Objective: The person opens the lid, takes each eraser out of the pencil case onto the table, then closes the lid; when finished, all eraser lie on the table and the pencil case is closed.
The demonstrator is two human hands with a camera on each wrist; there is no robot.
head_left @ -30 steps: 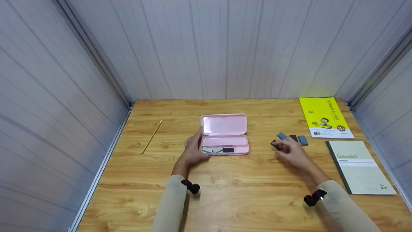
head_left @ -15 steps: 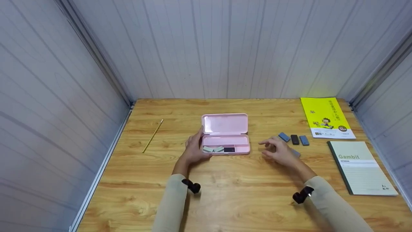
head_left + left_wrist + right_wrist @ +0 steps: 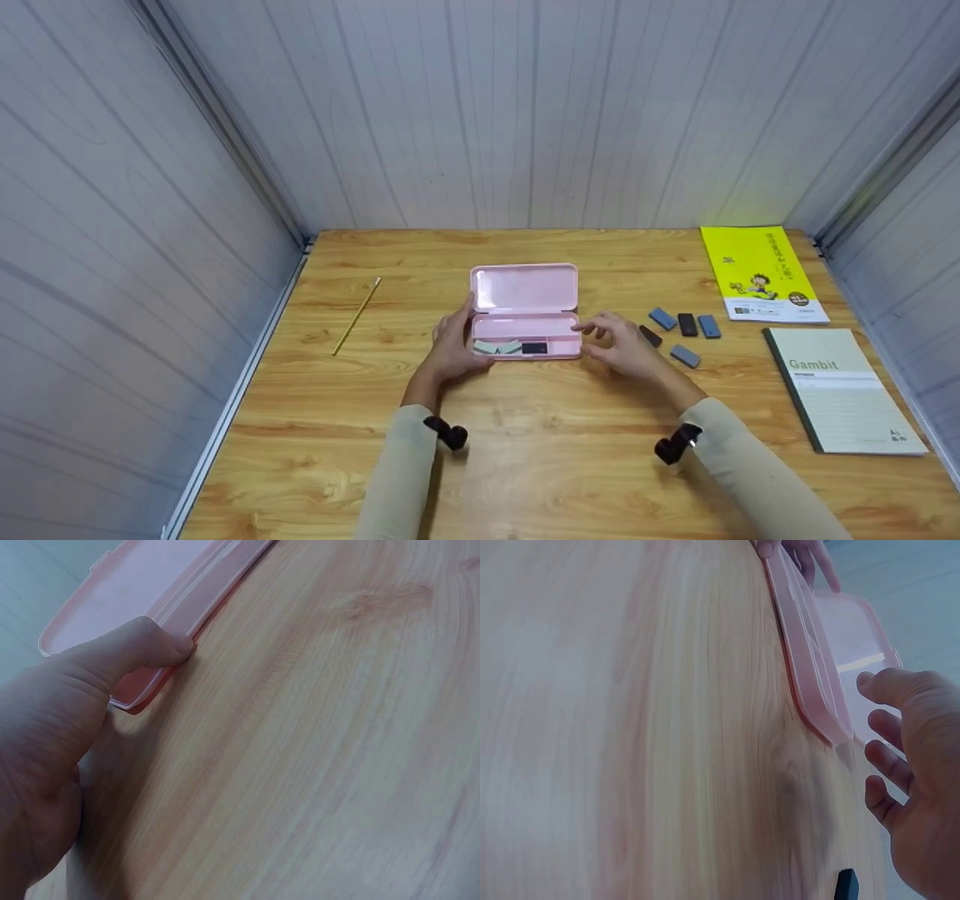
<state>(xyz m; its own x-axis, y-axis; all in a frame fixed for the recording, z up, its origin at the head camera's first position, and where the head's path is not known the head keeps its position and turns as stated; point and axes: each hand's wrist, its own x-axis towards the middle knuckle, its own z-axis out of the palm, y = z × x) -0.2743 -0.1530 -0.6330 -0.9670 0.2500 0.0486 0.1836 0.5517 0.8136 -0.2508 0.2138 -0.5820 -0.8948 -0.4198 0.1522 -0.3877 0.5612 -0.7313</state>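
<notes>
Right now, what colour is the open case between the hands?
Pale pink, lid and tray alike. The open case shows best in the head view.

Wooden tabletop (image 3: 540,457), light grain, walled on three sides. At centre, an open pink pencil case (image 3: 525,311). Far left, a yellow pencil (image 3: 355,316), lying slanted. Right of the case, five small erasers (image 3: 679,334), blue and black, close together. Far right, a yellow booklet (image 3: 761,274) and, nearer, a pale notebook (image 3: 844,390).
</notes>
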